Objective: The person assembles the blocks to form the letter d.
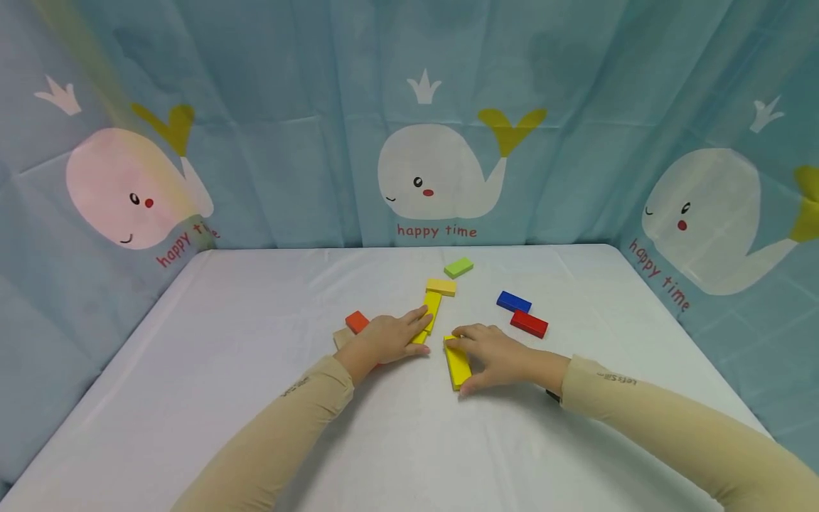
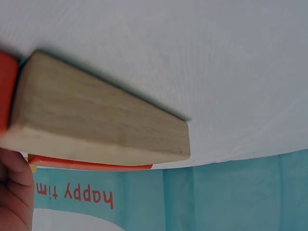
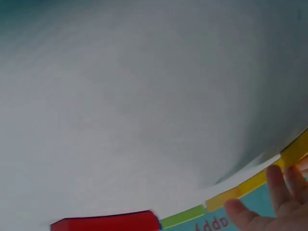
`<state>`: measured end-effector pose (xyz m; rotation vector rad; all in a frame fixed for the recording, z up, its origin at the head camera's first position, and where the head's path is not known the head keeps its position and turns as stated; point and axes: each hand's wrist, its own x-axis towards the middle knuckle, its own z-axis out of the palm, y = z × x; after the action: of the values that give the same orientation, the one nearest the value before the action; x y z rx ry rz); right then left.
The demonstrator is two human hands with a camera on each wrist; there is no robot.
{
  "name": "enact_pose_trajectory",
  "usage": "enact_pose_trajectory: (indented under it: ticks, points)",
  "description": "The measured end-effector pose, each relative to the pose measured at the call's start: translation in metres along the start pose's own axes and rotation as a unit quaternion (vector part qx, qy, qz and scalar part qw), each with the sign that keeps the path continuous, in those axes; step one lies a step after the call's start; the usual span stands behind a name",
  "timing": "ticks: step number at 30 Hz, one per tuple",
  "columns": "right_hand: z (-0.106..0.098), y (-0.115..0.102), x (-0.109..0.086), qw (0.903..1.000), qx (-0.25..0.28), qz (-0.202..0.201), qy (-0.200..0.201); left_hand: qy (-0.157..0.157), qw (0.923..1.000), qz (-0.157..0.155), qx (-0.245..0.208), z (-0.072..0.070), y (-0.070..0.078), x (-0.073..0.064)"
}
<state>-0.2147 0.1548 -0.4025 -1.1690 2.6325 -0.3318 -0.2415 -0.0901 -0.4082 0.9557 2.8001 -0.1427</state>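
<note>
On the white table, my left hand (image 1: 390,338) has its thumb and fingers about a yellow block (image 1: 419,338), which it partly covers. Another yellow block (image 1: 434,306) extends beyond those fingertips, meeting a pale yellow block (image 1: 441,287) at its far end. To the right, my right hand (image 1: 498,355) grips a separate yellow block (image 1: 458,364), fingers at its far end and thumb at its near end. Beside the left wrist lie a bare wood block (image 2: 101,110) and an orange block (image 1: 357,321). Only some right-hand fingers (image 3: 276,190) show in the right wrist view.
A green block (image 1: 458,267) lies at the back. Right of the hands are a blue block (image 1: 514,301) and a red block (image 1: 529,324), touching or nearly so. A small dark object (image 1: 553,395) peeks out under the right wrist. Whale-print curtains (image 1: 288,178) enclose the table's back and sides.
</note>
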Motion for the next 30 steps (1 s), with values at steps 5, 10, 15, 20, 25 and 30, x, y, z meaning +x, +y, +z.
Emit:
enact_pose_trajectory:
  ticks: [5, 10, 15, 20, 25, 30]
  points:
    - [-0.002, 0.008, -0.005, 0.9992, 0.027, -0.006, -0.030, -0.010, 0.9999, -0.007, 0.000, -0.003, 0.002, -0.002]
    - [0.000, 0.007, -0.009, 0.9989, 0.030, -0.010, -0.036, -0.014, 0.9998, -0.013, -0.002, -0.003, 0.003, -0.002]
    - [0.003, -0.001, -0.012, 0.9993, 0.023, -0.004, -0.031, -0.015, 0.9998, -0.014, 0.000, -0.003, 0.002, -0.001]
    - [0.005, -0.004, -0.015, 0.9991, 0.023, -0.013, -0.032, -0.022, 0.9996, -0.017, 0.002, -0.004, 0.002, 0.000]
    - [0.006, 0.001, -0.019, 0.9970, 0.037, -0.025, -0.063, -0.021, 0.9997, -0.012, 0.007, -0.004, 0.003, 0.000]
    - [0.005, 0.003, -0.022, 0.9953, 0.040, -0.038, -0.079, -0.019, 0.9996, -0.013, 0.015, -0.003, 0.003, 0.002]
